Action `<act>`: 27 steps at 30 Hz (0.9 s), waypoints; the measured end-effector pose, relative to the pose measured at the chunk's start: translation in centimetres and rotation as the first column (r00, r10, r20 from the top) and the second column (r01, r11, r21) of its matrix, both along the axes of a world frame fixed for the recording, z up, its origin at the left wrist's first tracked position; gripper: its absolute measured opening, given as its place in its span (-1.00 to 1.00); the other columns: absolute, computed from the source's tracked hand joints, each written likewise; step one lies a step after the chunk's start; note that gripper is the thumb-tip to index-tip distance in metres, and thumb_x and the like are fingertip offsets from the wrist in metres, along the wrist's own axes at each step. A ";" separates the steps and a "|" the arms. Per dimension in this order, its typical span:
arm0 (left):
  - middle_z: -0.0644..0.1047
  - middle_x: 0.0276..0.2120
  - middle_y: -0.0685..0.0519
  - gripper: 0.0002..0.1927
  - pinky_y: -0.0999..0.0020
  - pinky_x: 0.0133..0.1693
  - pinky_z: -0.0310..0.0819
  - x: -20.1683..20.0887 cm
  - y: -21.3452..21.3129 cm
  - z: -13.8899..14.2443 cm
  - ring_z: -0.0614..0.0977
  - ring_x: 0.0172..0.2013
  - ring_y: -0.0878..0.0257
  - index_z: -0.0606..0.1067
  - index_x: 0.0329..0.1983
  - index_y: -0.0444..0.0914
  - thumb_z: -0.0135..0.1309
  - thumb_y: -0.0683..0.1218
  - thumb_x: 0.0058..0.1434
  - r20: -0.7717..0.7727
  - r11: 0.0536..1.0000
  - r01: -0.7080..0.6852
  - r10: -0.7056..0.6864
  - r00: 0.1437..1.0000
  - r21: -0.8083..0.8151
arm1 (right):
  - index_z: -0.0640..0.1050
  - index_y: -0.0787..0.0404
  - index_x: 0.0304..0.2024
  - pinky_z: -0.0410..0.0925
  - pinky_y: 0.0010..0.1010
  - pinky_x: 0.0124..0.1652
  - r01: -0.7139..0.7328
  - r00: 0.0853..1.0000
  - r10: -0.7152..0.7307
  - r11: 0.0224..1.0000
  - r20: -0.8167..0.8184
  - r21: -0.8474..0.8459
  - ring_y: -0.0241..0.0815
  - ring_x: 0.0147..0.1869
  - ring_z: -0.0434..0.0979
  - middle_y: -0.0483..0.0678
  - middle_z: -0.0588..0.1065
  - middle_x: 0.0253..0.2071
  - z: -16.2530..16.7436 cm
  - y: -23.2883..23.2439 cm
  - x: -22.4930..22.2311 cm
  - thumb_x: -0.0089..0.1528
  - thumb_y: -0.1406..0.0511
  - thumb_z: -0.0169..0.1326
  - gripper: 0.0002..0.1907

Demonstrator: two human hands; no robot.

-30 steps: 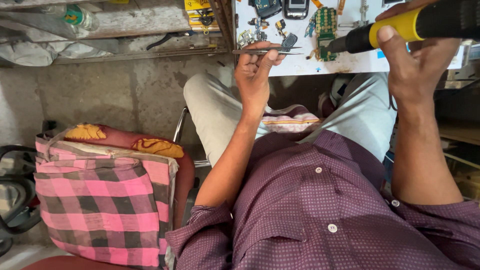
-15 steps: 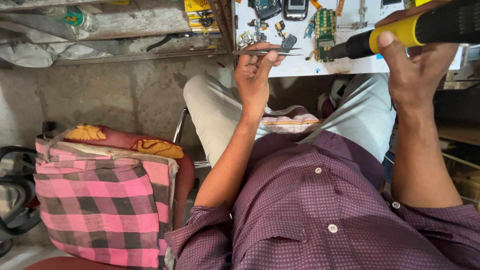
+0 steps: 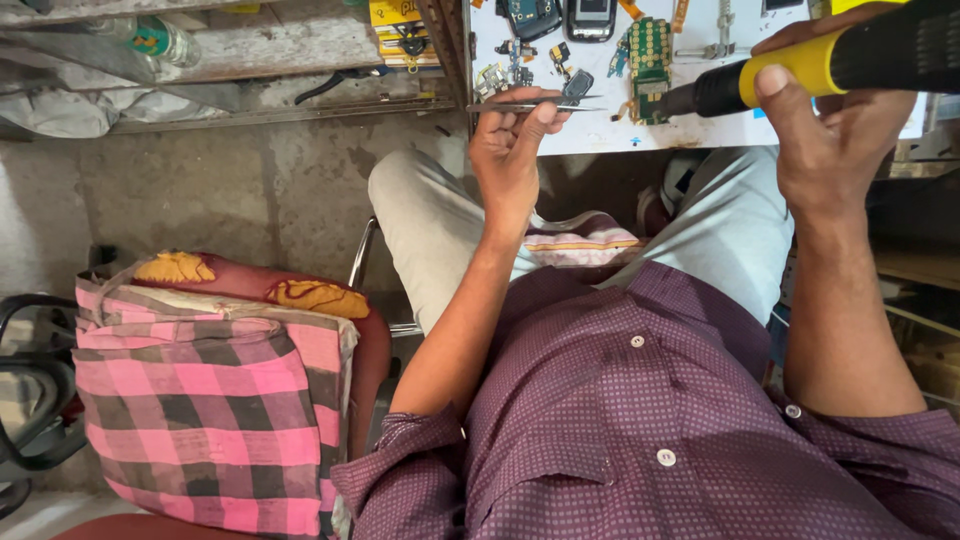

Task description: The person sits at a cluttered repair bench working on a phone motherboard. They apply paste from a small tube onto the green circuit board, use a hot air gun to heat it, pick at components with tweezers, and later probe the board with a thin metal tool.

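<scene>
My left hand (image 3: pixel 510 150) pinches thin metal tweezers (image 3: pixel 535 106) at the front edge of a white worktop (image 3: pixel 690 130). The tweezer tips reach toward a small dark part (image 3: pixel 577 86) on the worktop. My right hand (image 3: pixel 835 130) grips the yellow-and-black handle of a hot-air tool (image 3: pixel 830 60), whose dark nozzle points left at a green circuit board (image 3: pixel 650 55). Two small phones (image 3: pixel 560 15) and several loose parts lie farther back on the worktop.
A pink-and-black checked cloth bag (image 3: pixel 200 400) rests on a red stool to my left. A grey concrete floor (image 3: pixel 230 190) lies below. A cluttered shelf with a plastic bottle (image 3: pixel 150 35) runs along the top left. Black chair tubing (image 3: pixel 25 400) stands at the far left.
Both hands stay nearly still. The hot-air tool has dipped very slightly, its nozzle remaining by the green board; the tweezers keep their place.
</scene>
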State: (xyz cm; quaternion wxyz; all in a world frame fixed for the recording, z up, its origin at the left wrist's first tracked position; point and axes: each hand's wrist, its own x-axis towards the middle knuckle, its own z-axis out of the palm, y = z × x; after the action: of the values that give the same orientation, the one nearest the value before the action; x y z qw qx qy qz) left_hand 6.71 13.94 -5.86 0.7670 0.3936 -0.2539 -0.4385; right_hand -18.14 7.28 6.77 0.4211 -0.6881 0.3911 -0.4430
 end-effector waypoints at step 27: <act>0.64 -0.41 -0.01 -0.70 0.50 -0.48 0.47 -0.6 -2.9 4.2 0.69 -0.44 0.31 0.49 -0.04 -0.40 0.23 -0.10 0.28 0.167 0.951 -0.006 -0.048 0.985 0.310 | 0.39 0.34 0.15 0.40 -0.50 -0.01 -0.004 0.998 0.005 1.000 0.065 -0.025 -0.25 -0.04 0.53 0.07 0.58 0.00 0.4 -0.3 0.1 0.52 0.34 0.23 -0.69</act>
State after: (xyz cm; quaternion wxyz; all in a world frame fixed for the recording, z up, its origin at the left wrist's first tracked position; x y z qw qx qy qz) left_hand 6.07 11.05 -1.61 0.6663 0.5425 -0.2516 -0.4454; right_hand -18.08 6.99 7.16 0.4260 -0.6795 0.3701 -0.4690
